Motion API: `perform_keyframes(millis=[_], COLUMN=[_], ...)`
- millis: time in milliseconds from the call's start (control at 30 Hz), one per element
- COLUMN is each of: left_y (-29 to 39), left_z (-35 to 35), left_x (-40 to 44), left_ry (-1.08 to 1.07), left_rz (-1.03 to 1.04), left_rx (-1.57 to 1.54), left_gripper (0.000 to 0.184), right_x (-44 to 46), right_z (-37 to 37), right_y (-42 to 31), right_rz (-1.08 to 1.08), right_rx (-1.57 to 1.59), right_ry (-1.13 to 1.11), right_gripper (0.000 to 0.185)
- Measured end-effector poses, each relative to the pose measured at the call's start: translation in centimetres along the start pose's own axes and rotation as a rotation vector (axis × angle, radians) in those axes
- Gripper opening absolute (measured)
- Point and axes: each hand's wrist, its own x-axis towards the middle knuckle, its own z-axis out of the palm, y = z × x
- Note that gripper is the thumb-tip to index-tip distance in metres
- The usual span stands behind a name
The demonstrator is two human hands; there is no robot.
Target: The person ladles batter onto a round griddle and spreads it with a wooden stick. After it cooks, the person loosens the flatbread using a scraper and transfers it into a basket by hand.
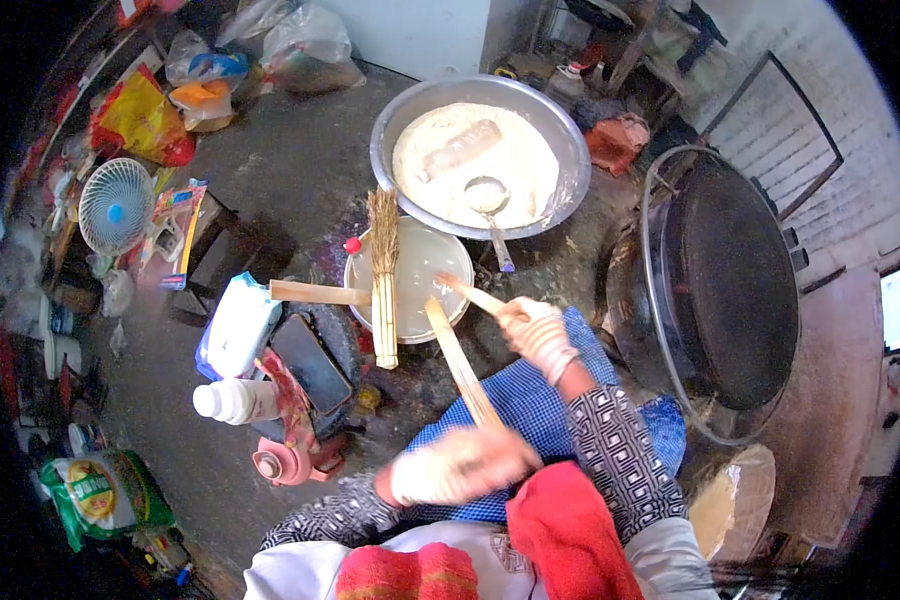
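Observation:
My left hand [460,465], in a pale glove and blurred by motion, is closed around the lower end of a flat wooden stick [455,350], which points up toward a round tub [350,270] of cloudy liquid. Also gloved, my right hand [538,338] grips a shorter wooden stick [473,294] whose tip is over the tub. A straw whisk brush [384,275] and another piece of wood [315,292] lie across the tub's left rim. Behind is a large metal basin [382,160] of pale flour, holding a metal ladle [499,240] and a half-buried clear container [460,150].
A round black griddle [740,285] stands on the right. To the left, a small stand carries a phone [311,362], a wipes pack [242,325] and a white bottle [235,400], with a pink flask [285,462] nearby. A fan [116,207] is farther left. Blue checked cloth [530,400] covers my lap.

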Motion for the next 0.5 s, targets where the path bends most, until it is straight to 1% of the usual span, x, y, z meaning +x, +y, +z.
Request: perform_keyframes(millis=[33, 100, 133, 167, 200, 233, 267, 300, 367, 400, 433, 467, 500], left_y=[0.5, -1.8, -4.7, -8.1, -10.5, -11.8, -11.4, -11.0, -13.9, -16.6, -18.5, -18.3, -18.0], left_z=[-2.2, -3.8, -3.9, -3.8, -3.0, -3.5, -4.5, -5.6, -8.4, -9.8, -11.2, -12.4, -13.5], left_x=[0.4, 1.5, 1.0, 0.3, 0.2, 0.6, 1.4, 2.1, 2.2, 1.7, 1.5, 2.0, 2.6], left_ry=[0.161, 0.529, 0.438, 0.346, 0.351, 0.322, 0.437, 0.548, 0.815, 0.857, 0.898, 0.842, 0.778], left_rz=[-0.021, -0.169, -0.216, -0.264, -0.202, -0.232, -0.266, -0.304, -0.527, -0.61, -0.693, -0.87, -1.039], left_rx=[0.17, 0.566, 0.614, 0.66, 0.574, 0.687, 0.875, 1.058, 1.23, 1.298, 1.367, 1.255, 1.133], left_gripper=[0.03, 0.028, 0.027, 0.026, 0.025, 0.028, 0.031, 0.034, 0.049, 0.058, 0.067, 0.072, 0.077], right_x=[-1.1, -2.3, -2.5, -2.4, -2.0, -1.5, -1.6, -1.5, -0.5, 0.0, 0.4, 0.6, 0.3], right_z=[-1.4, -1.9, -1.5, -0.3, 1.0, 2.0, 2.7, 2.7, 2.0, 1.9, 1.4, 0.9, 0.5], right_y=[-1.4, -4.7, -5.7, -5.9, -5.5, -5.0, -4.9, -4.6, -4.1, -2.3, -2.4, -2.8, -3.3], right_rz=[-0.007, -0.06, -0.088, -0.029, -0.034, -0.037, -0.011, 0.011, 0.043, -0.009, 0.19, 0.414, 0.576], right_rx=[-0.273, -0.702, -0.917, -1.058, -1.104, -1.15, -1.125, -1.071, -0.97, -0.854, -0.47, -0.112, 0.217], right_ry=[0.086, 0.026, -0.002, -0.068, -0.103, -0.138, -0.065, -0.079, -0.102, -0.04, -0.139, -0.164, -0.182], right_gripper=[0.018, 0.022, 0.025, 0.027, 0.028, 0.029, 0.029, 0.028, 0.027, 0.023, 0.021, 0.021, 0.022])
